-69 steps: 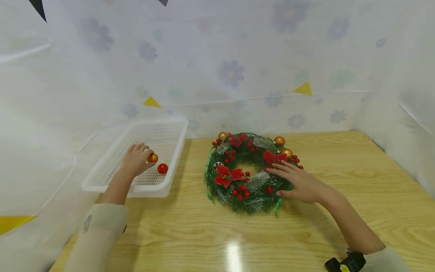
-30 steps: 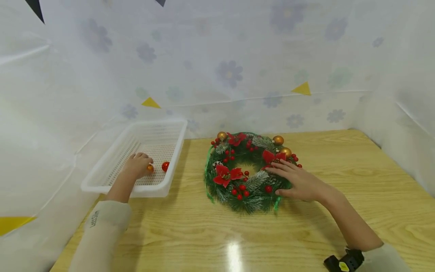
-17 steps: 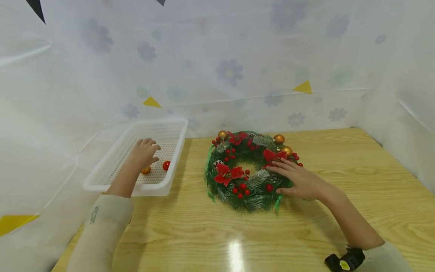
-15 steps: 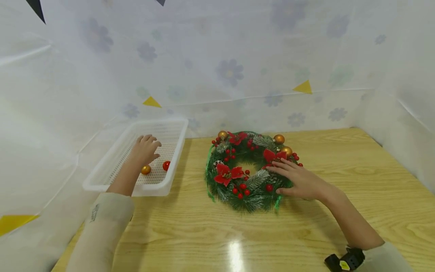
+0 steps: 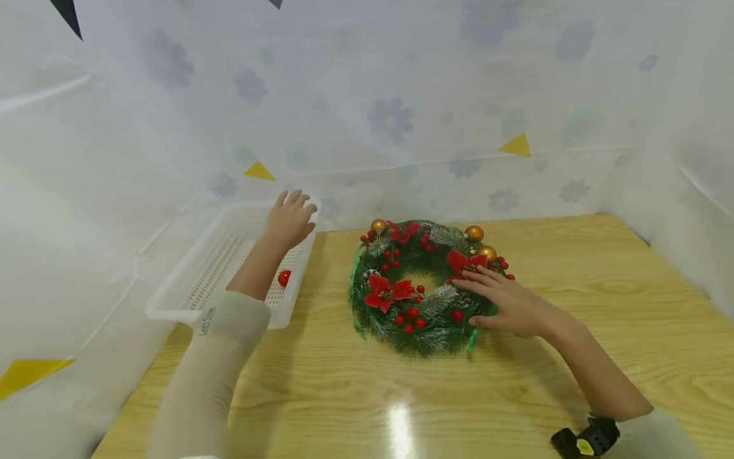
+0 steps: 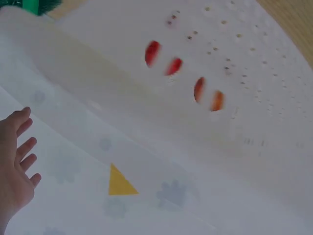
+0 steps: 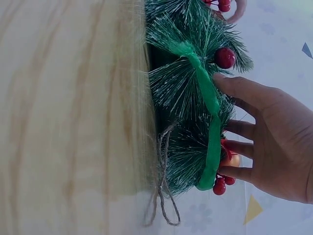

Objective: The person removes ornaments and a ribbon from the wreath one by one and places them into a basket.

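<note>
My left hand (image 5: 289, 220) hovers above the far right corner of the white perforated basket (image 5: 163, 314), fingers loosely bent and holding nothing. In the basket lies a shiny red ball (image 5: 283, 278); my forearm covers the gold ball in the head view, but a blurred orange ball (image 6: 217, 101) shows in the left wrist view. My right hand (image 5: 513, 307) rests on the right side of a green Christmas wreath (image 5: 427, 335), with fingers spread over a red poinsettia (image 5: 459, 260). Gold balls, red berries and frosted sprigs decorate the wreath. From its side, the right wrist view shows a green ribbon (image 7: 210, 122).
The wreath lies on a wood-grain table (image 5: 344, 395), to the right of the basket. White floral sheeting (image 5: 390, 83) walls the back and sides. A loop of brown twine (image 7: 164, 191) hangs from the wreath.
My left hand held the gold ball, put it down in the basket and let go. It has since risen away toward the basket's far right corner. The right hand stays on the wreath.
</note>
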`<state>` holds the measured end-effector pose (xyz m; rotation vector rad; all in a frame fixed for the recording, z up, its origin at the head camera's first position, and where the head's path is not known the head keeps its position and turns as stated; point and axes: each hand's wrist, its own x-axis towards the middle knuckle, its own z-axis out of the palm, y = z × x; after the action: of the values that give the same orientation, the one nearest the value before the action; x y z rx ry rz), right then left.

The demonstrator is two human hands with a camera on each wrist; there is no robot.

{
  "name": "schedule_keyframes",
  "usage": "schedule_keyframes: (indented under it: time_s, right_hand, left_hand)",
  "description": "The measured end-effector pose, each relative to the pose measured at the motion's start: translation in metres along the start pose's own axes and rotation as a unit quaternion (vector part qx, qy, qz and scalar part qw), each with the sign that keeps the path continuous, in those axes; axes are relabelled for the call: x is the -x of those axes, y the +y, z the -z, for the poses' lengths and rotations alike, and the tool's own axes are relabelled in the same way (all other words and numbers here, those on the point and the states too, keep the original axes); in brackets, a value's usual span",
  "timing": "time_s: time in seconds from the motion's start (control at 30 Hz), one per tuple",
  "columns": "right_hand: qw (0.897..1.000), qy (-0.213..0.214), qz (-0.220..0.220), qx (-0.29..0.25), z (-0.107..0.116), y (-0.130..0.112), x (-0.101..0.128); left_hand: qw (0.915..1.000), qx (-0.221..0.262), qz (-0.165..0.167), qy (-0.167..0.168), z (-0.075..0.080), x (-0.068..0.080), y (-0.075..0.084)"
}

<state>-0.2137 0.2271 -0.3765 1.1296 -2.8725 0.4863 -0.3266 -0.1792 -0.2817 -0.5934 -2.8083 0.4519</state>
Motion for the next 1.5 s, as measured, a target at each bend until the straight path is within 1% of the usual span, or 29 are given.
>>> schedule_keyframes:
  time_s: [0.1, 0.23, 0.33, 0.4, 0.53, 0.67, 0.8, 0.9, 1.0, 1.17, 1.37, 1.5]
  right_hand:
    - [1.000, 0.000, -0.001, -0.001, 0.001, -0.001, 0.002]
    - [1.000, 0.007, 0.001, -0.002, 0.001, -0.001, 0.005]
    - [1.000, 0.010, 0.001, -0.004, 0.000, -0.001, 0.007]
    - [1.000, 0.009, -0.001, -0.007, 0.000, -0.002, 0.008]
    - [1.000, 0.004, -0.001, -0.012, -0.001, -0.004, 0.008]
    - [1.000, 0.004, -0.001, -0.007, -0.001, -0.004, 0.008]
    - [1.000, 0.004, -0.006, -0.006, -0.001, -0.005, 0.009]
    - [1.000, 0.004, -0.009, -0.008, -0.002, -0.005, 0.011]
    - [1.000, 0.006, -0.009, -0.008, -0.002, -0.005, 0.011]
    - [1.000, 0.008, -0.008, -0.009, -0.001, -0.005, 0.010]
    - [1.000, 0.011, -0.006, -0.008, -0.002, -0.005, 0.011]
    - [1.000, 0.012, -0.006, -0.002, -0.002, -0.004, 0.010]
  left_hand:
    - [0.9998, -0.005, -0.021, 0.004, 0.001, -0.017, 0.019]
    - [0.9990, -0.011, -0.042, 0.014, -0.001, -0.037, 0.041]
    - [0.9981, -0.015, -0.055, 0.023, -0.007, -0.048, 0.053]
    - [0.9976, -0.014, -0.062, 0.027, -0.011, -0.052, 0.059]
    - [0.9972, -0.004, -0.071, 0.025, -0.021, -0.055, 0.069]
    - [0.9975, 0.011, -0.067, 0.021, -0.029, -0.056, 0.078]
    - [0.9982, 0.013, -0.058, 0.011, -0.035, -0.058, 0.086]
    - [0.9979, 0.029, -0.057, 0.003, -0.039, -0.060, 0.091]
    - [0.9974, 0.037, -0.061, 0.007, -0.042, -0.063, 0.095]
    - [0.9975, 0.032, -0.059, 0.021, -0.048, -0.066, 0.097]
    - [0.9967, 0.050, -0.063, 0.008, -0.050, -0.066, 0.094]
    - [0.9962, 0.051, -0.070, 0.003, -0.049, -0.067, 0.093]
